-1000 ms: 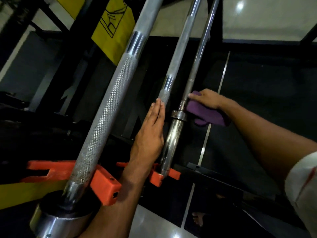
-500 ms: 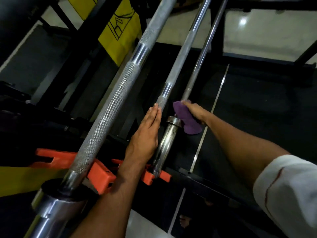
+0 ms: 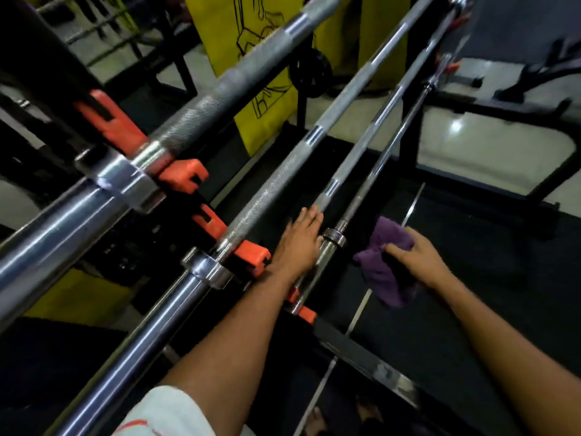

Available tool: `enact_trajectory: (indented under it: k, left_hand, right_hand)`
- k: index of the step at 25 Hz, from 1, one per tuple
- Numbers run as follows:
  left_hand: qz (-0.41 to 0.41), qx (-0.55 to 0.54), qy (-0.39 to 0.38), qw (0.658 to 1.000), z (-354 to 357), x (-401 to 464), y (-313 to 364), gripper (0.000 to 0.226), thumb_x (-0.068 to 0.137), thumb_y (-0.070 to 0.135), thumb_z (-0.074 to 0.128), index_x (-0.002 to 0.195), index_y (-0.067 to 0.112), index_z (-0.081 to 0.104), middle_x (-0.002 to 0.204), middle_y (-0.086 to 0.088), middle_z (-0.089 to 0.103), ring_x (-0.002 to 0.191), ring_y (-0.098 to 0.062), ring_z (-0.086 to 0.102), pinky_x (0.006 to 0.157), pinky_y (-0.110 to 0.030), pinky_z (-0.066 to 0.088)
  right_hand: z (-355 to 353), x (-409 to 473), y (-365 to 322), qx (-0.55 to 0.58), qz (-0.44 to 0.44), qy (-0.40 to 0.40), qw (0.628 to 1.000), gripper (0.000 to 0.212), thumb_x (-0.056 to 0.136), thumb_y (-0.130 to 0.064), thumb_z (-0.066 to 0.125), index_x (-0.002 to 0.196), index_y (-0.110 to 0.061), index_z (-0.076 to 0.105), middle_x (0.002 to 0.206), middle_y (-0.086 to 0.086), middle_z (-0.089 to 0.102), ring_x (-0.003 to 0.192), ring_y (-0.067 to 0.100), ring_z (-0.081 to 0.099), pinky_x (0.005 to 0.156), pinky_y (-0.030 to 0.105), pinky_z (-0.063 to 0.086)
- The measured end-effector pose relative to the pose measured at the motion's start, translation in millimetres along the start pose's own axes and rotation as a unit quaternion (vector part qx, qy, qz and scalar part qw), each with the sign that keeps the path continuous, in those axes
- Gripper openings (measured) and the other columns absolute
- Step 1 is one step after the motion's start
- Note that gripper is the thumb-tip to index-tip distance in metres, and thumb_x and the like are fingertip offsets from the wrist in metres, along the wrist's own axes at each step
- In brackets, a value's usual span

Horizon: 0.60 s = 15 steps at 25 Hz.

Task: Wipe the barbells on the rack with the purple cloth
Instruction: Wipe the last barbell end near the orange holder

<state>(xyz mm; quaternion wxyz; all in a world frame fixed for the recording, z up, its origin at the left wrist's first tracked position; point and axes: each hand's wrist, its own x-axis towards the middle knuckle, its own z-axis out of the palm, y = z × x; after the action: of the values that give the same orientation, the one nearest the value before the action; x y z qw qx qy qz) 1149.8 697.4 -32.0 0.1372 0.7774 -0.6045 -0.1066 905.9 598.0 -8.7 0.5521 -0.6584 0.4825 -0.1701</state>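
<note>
Four barbells lie side by side on orange hooks of the rack, long axes running from lower left of the frame to upper right. The left hand, fingers straight and together, rests on the third bar just left of a collar. The right hand, right of centre, grips the bunched purple cloth, held just beside the thinnest bar and not touching it. The yellow banner at top centre bears line drawings; no writing is legible.

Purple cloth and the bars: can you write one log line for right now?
right hand: grips purple cloth, off the bars | left hand: flat on thin barbell | rack hooks: orange
</note>
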Motion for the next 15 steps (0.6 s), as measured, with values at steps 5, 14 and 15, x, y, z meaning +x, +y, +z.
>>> enact_trajectory:
  k: [5,14,15]
  left_hand:
    - [0.035,-0.255,-0.022,0.966,13.5,-97.9,69.4,0.057,0.093,0.048,0.06,0.144,0.026,0.048,0.146,0.004,0.05,0.136,-0.009,0.045,0.116,-0.032,0.034]
    - [0.084,-0.386,-0.08,0.915,32.0,-167.1,93.7,0.05,0.083,0.044,0.075,0.124,0.018,0.064,0.113,0.003,0.055,0.104,-0.002,0.058,0.093,-0.018,0.046]
    - [0.092,-0.385,-0.071,0.916,31.5,-166.7,95.2,0.041,0.084,0.037,0.073,0.119,0.016,0.067,0.111,0.003,0.054,0.102,-0.003,0.058,0.093,-0.019,0.047]
  right_hand:
    - [6.8,-89.2,23.8,0.134,0.087,0.102,0.982,0.033,0.09,-0.027,0.07,0.098,0.001,0.056,0.089,0.021,0.063,0.079,0.023,0.057,0.068,0.034,0.046]
    - [30.3,-171.7,20.0,0.137,0.117,0.169,0.969,0.04,0.098,-0.03,0.061,0.129,-0.04,0.038,0.128,0.006,0.054,0.108,0.026,0.061,0.095,0.051,0.053]
    - [28.8,-178.1,20.3,0.098,0.111,0.167,0.975,0.048,0.098,-0.032,0.06,0.135,-0.045,0.033,0.137,0.006,0.049,0.116,0.027,0.058,0.102,0.052,0.049]
